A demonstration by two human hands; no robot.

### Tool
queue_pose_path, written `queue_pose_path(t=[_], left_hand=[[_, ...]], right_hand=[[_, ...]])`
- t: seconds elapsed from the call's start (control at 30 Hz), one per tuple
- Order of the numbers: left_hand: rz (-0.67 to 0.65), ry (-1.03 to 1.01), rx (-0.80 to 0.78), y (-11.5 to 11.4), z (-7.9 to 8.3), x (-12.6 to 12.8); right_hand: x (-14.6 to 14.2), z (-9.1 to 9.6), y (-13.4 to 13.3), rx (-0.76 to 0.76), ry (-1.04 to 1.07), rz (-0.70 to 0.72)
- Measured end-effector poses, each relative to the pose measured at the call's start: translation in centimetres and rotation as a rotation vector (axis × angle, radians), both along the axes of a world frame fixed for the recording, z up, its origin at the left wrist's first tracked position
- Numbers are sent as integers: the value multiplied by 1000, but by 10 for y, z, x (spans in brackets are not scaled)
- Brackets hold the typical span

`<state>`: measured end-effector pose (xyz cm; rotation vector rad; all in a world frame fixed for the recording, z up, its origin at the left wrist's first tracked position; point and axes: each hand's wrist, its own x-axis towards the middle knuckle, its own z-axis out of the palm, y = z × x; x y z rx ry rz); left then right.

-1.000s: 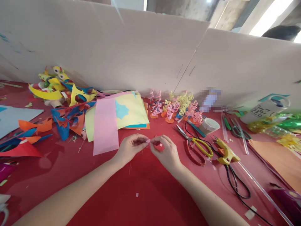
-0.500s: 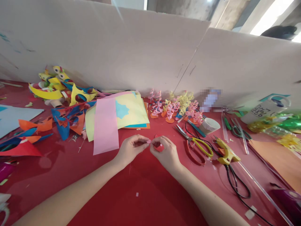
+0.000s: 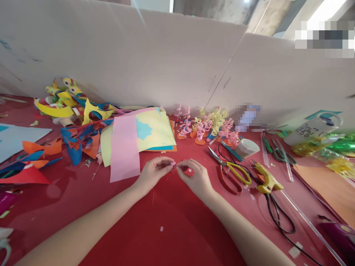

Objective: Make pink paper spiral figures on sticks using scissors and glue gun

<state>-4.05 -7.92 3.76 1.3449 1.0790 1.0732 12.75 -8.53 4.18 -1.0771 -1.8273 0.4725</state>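
My left hand (image 3: 155,171) is closed in a pinch on a small pink paper piece (image 3: 173,163), low above the red table (image 3: 155,236). Just to its right, my right hand (image 3: 195,175) has thumb and forefinger brought together close to that piece; whether anything is between them is too small to make out. Partly behind the right fingers lies a red paper scrap (image 3: 189,170) with a pale bit on it. To the left of the hands, a pink paper strip (image 3: 125,147) rests over a stack of yellow paper (image 3: 161,129).
Several curled paper pieces (image 3: 203,129) stand by the white wall board (image 3: 124,55). On the right are scissors (image 3: 233,170), a white cup (image 3: 248,147), a yellow glue gun (image 3: 267,179) with its cord, and orange sheets (image 3: 330,184). Cut coloured paper (image 3: 73,144) covers the left side.
The pink piece has shifted and turned slightly in my left fingers. My right thumb and forefinger have changed from a rounded curl to a straighter pinch beside it.
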Motion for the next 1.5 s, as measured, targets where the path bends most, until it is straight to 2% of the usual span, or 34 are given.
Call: queue_pose_path(t=[0.13, 0.4, 0.83, 1.1, 1.3, 1.5], left_hand=[[-7, -57, -57, 2, -1, -2], [-72, -89, -77, 0, -1, -1], [-65, -40, -105, -1, 2, 0], [-154, -51, -131, -5, 5, 2], [-90, -53, -139, -1, 4, 0], [-126, -87, -158, -5, 6, 3]], right_hand=[[1, 1, 2, -28, 11, -69], [2, -1, 2, 7, -25, -5], [0, -4, 1, 113, -59, -12], [2, -5, 2, 251, -194, -16], [4, -5, 3, 164, -130, 31], [3, -5, 3, 207, -160, -8]])
